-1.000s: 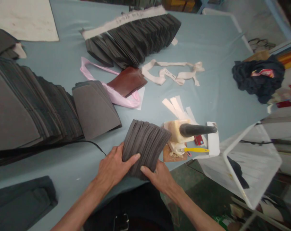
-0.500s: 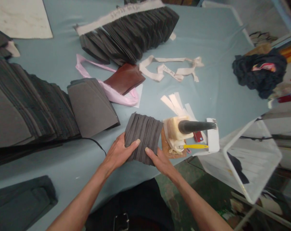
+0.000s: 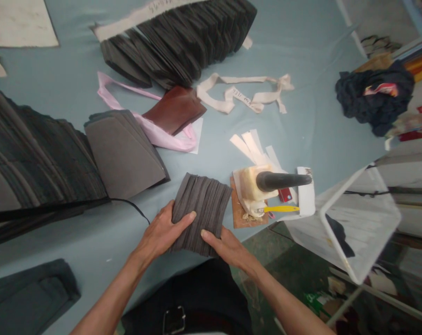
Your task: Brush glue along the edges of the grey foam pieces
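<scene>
A thick stack of dark grey fabric pieces [image 3: 201,209] is squeezed between my two hands, its layered edges facing up. My left hand [image 3: 165,230] grips its left side, thumb lying over the top. On the opposite side my right hand [image 3: 224,244] is wrapped round the lower right corner, thumb also on top. The fingers under the stack are hidden. Just right of it stands a cream block-shaped container with a black handle-like tube [image 3: 284,180], beside a yellow-handled brush [image 3: 282,209]. To the left a fanned pile of flat grey pieces [image 3: 125,153] lies on the table.
Long rows of dark pieces [image 3: 32,153] line the left, and a tied bundle [image 3: 183,44] lies at the back. A pink strip [image 3: 169,141], brown pieces [image 3: 176,109] and a cream band [image 3: 224,108] lie between. A white-framed bin [image 3: 360,223] stands right, off the table edge.
Both hands have brought the grey stack slightly nearer to my body and to the left, still gripping it. The whole view has shifted a little.
</scene>
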